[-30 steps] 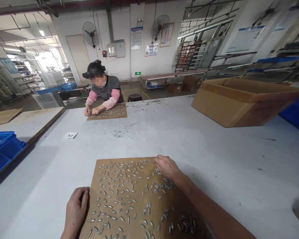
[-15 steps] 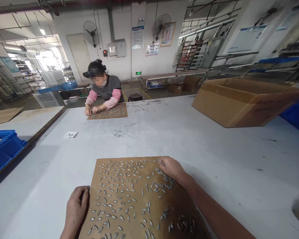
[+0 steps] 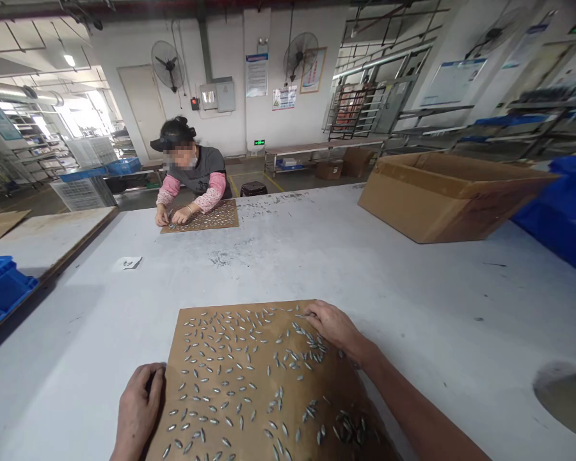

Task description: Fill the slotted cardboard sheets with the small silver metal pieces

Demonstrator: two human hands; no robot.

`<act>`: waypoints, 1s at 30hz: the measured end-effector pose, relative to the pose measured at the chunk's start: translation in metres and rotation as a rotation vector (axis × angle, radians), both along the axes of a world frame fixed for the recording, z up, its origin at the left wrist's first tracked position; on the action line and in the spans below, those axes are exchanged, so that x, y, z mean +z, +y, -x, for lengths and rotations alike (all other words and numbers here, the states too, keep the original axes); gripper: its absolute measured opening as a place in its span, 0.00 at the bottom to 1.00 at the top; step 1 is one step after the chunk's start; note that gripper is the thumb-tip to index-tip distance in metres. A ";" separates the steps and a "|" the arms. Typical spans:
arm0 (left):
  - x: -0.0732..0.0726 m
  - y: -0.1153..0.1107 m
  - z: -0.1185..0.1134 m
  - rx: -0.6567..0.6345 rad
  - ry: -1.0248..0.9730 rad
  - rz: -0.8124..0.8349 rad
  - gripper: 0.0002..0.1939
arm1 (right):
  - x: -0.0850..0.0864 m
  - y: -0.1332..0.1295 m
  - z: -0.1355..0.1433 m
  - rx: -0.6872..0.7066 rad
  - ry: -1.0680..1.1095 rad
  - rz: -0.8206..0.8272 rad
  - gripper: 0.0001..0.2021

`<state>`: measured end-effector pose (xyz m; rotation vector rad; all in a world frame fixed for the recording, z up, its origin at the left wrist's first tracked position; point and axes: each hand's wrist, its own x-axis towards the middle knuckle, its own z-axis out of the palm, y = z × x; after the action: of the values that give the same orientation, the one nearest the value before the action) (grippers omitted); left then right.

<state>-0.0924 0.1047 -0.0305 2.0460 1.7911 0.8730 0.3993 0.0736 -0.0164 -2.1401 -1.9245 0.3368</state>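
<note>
A brown cardboard sheet (image 3: 288, 378) lies before me on the table, covered with small silvery spindle-shaped metal pieces. On its left side they are spread out singly; loose clusters (image 3: 312, 346) and a darker pile (image 3: 350, 426) sit toward the right. My right hand (image 3: 333, 326) is at the far right corner, thumb and fingertips pinched at one spindle-shaped metal piece (image 3: 304, 314). Its palm and lower fingers are partly hidden. My left hand (image 3: 137, 406) rests on the table against the sheet's left edge, fingers curled in a loose fist, with nothing visible in it.
Across the grey-white table (image 3: 249, 272), a co-worker (image 3: 196, 179) bends over another cardboard sheet (image 3: 221, 218) of similar pieces. An open cardboard box (image 3: 403, 205) stands at right, beside blue material (image 3: 561, 218). A blue crate (image 3: 4, 294) is at far left; a paper scrap (image 3: 129, 262) lies nearer.
The view has shifted slightly to the right. My right fingertips have moved a little over the sheet's far corner; my left hand stays by the left edge.
</note>
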 end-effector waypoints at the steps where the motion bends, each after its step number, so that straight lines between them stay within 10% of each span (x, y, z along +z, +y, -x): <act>1: 0.000 0.000 0.000 0.002 0.001 -0.004 0.19 | -0.001 0.001 0.002 0.012 -0.002 0.002 0.11; 30: 0.002 0.002 0.000 -0.005 0.028 -0.023 0.18 | 0.019 -0.004 -0.001 -0.170 0.002 0.101 0.11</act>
<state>-0.0921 0.1069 -0.0284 2.0856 1.7977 0.8720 0.4008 0.0693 0.0030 -2.3464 -1.7435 0.4111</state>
